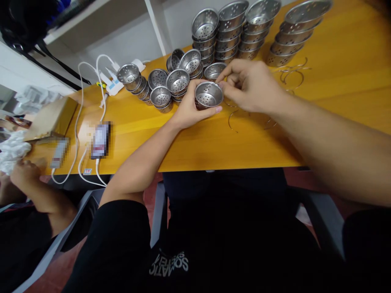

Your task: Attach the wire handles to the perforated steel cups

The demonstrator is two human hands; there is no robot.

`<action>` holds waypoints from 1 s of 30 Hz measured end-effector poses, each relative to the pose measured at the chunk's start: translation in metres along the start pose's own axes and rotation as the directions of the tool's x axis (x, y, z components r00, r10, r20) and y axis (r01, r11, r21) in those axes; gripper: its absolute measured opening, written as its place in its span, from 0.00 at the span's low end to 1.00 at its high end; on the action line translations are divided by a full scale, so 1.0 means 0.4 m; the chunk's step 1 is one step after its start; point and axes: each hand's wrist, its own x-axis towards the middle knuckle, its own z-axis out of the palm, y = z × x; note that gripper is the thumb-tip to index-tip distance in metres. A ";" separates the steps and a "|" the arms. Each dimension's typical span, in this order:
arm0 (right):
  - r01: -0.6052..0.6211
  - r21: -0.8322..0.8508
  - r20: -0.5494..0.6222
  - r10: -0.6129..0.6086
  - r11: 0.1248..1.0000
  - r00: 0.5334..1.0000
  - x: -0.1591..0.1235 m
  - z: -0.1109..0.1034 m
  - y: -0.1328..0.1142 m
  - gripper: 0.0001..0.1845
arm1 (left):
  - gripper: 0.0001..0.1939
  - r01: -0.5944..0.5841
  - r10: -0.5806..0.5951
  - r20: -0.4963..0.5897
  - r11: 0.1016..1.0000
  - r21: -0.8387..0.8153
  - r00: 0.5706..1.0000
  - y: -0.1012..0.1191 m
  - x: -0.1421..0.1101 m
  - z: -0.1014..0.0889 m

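Observation:
My left hand [190,109] is wrapped round a small perforated metal basket [208,94], holding it just above the yellow table [195,142]. My right hand [249,84] pinches at the basket's right rim, fingers pressed together on what looks like a thin wire handle. Loose wire handles [232,119] lie on the table just under and right of my hands. Several more small baskets [171,83] sit in a cluster right behind my left hand.
Tall stacks of baskets [232,32] stand at the back, with another stack [293,34] and wire rings [291,73] to the right. A phone [100,140], white cables [80,122] and a cardboard box [50,118] lie at left. Another person's hand [26,175] is at far left.

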 end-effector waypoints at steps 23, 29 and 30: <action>0.032 0.115 -0.042 -0.027 0.993 0.999 0.004 0.020 -0.016 0.15 | 0.49 0.053 -0.053 -0.004 0.999 -0.009 0.999 0.009 0.008 -0.003; -0.042 0.376 0.200 -0.037 0.926 0.979 -0.006 -0.012 0.177 0.27 | 0.44 0.059 -0.059 0.004 0.990 -0.124 0.998 0.006 0.005 -0.014; -0.050 0.390 0.221 -0.041 0.919 0.974 -0.009 -0.011 0.215 0.29 | 0.44 0.054 -0.055 -0.002 0.990 -0.134 0.998 0.009 0.004 -0.014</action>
